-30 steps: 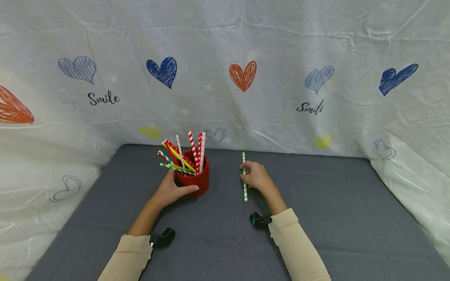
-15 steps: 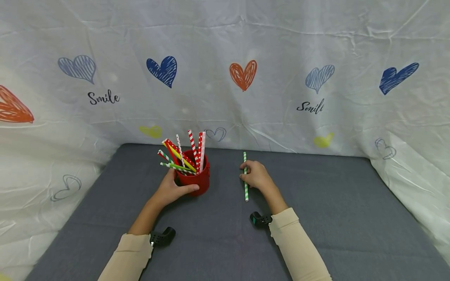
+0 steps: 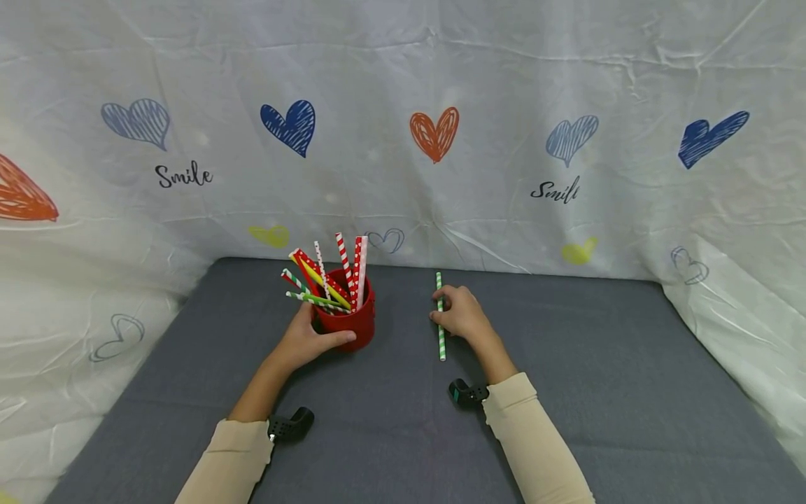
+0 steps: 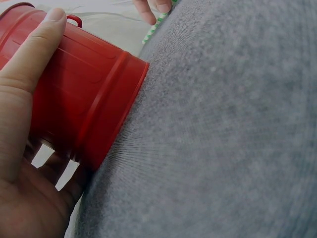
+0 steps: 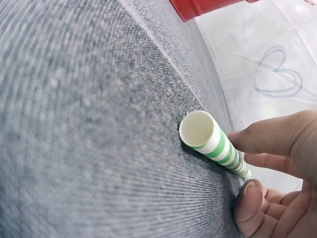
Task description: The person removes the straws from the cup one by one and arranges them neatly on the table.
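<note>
A small red pail [image 3: 357,330] stands on the table, full of patterned paper straws [image 3: 322,280] leaning out at several angles. My left hand [image 3: 303,343] grips its near left side, the thumb [image 4: 37,52] along the front wall and the other fingers round behind, as the left wrist view shows. To the right, a green-and-white striped paper straw [image 3: 442,343] lies lengthwise on the table. My right hand [image 3: 464,313] is over its middle, thumb and forefinger apart on either side of it. In the right wrist view, the straw's open end [image 5: 197,129] faces the camera.
Dark grey cloth covers the table [image 3: 598,378]. Behind it hangs a pale sheet [image 3: 491,63] printed with hearts and lettering. Black wrist devices sit at the left cuff [image 3: 291,425] and the right cuff [image 3: 467,393].
The right forefinger has risen slightly, and the striped straw has shifted a touch to the right. The left hand and the pail stay where they were.
</note>
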`<control>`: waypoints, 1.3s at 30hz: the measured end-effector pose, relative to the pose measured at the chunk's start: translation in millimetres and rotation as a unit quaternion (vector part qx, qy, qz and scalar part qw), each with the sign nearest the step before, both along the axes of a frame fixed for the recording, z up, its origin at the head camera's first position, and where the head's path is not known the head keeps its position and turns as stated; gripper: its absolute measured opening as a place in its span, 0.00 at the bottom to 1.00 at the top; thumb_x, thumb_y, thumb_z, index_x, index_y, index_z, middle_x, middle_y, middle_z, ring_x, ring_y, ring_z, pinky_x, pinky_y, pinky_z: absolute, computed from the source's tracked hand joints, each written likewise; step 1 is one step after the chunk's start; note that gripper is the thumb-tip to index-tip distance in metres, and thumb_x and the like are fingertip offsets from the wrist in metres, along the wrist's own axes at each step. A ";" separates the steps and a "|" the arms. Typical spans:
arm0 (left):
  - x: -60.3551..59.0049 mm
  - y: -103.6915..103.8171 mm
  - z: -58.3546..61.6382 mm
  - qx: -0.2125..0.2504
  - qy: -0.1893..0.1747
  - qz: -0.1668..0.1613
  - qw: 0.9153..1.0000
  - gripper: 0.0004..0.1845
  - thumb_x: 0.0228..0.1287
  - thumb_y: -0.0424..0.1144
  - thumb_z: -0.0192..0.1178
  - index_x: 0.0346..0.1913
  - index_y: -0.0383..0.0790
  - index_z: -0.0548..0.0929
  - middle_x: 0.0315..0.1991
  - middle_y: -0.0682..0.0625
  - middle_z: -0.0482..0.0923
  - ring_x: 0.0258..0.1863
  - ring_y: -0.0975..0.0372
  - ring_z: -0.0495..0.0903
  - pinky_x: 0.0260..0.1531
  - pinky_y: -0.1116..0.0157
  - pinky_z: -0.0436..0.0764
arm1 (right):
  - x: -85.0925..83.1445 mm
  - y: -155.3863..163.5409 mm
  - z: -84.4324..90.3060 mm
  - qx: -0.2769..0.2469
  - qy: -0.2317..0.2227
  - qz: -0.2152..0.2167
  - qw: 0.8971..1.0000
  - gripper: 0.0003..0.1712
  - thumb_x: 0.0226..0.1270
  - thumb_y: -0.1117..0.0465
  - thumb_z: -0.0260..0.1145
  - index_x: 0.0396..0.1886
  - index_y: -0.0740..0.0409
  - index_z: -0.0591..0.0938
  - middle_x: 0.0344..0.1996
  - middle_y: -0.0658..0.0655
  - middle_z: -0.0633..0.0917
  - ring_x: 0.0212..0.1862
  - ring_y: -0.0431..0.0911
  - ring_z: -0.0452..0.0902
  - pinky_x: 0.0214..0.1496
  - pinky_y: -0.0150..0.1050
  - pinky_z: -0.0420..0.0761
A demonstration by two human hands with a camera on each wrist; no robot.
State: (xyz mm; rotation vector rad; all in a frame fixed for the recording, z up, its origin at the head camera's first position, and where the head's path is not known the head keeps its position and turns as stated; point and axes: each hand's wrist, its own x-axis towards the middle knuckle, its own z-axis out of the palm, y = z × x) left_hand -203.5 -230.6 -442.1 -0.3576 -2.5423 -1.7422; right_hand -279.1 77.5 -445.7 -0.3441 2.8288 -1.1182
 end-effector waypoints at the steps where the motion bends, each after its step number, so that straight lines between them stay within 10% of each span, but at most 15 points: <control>1: -2.6 -1.2 -4.6 0.002 0.002 -0.001 1.000 0.46 0.56 0.33 0.74 0.73 0.34 0.58 0.66 0.38 0.68 0.63 0.47 0.69 0.58 0.45 0.74 | 0.0 0.3 -0.1 0.002 0.001 -0.002 1.000 0.22 0.62 0.63 0.74 0.56 0.60 0.83 0.35 0.60 0.72 0.19 0.47 0.74 0.21 0.39 0.77; 5: -13.3 -7.1 -23.7 0.003 0.004 0.001 1.000 0.47 0.55 0.36 0.76 0.73 0.38 0.59 0.66 0.42 0.69 0.63 0.49 0.69 0.59 0.45 0.74 | 1.2 1.4 0.1 0.007 0.002 -0.013 1.000 0.23 0.61 0.62 0.74 0.56 0.60 0.82 0.37 0.60 0.73 0.19 0.47 0.74 0.22 0.40 0.77; 15: -13.3 -6.8 -23.3 0.001 -0.001 0.003 1.000 0.46 0.55 0.37 0.76 0.73 0.39 0.59 0.66 0.43 0.69 0.63 0.50 0.69 0.59 0.46 0.73 | 2.6 2.6 2.4 0.003 0.000 -0.027 1.000 0.26 0.62 0.59 0.74 0.59 0.59 0.80 0.40 0.60 0.72 0.24 0.50 0.74 0.25 0.41 0.78; 24: 2.6 3.9 7.4 -0.002 -0.007 -0.006 1.000 0.44 0.57 0.33 0.74 0.71 0.31 0.59 0.65 0.36 0.68 0.62 0.46 0.69 0.58 0.45 0.74 | 7.4 -0.2 18.1 -0.014 0.044 -0.012 0.999 0.23 0.65 0.58 0.70 0.58 0.59 0.81 0.47 0.64 0.77 0.46 0.56 0.74 0.46 0.53 0.75; 33: 4.7 2.9 11.2 0.001 0.002 -0.011 1.000 0.44 0.56 0.32 0.74 0.71 0.31 0.59 0.65 0.36 0.69 0.62 0.46 0.70 0.59 0.44 0.73 | 26.6 -23.1 52.7 -0.152 0.119 0.001 0.981 0.11 0.71 0.62 0.63 0.49 0.56 0.86 0.43 0.55 0.85 0.41 0.47 0.80 0.44 0.45 0.80; 39: 4.1 3.3 9.0 0.011 0.019 -0.010 1.000 0.44 0.54 0.30 0.75 0.71 0.32 0.61 0.64 0.37 0.70 0.60 0.48 0.71 0.60 0.45 0.71 | 36.7 -61.6 87.1 -0.241 0.126 0.087 0.958 0.11 0.72 0.71 0.59 0.49 0.66 0.84 0.41 0.61 0.86 0.41 0.48 0.84 0.44 0.40 0.84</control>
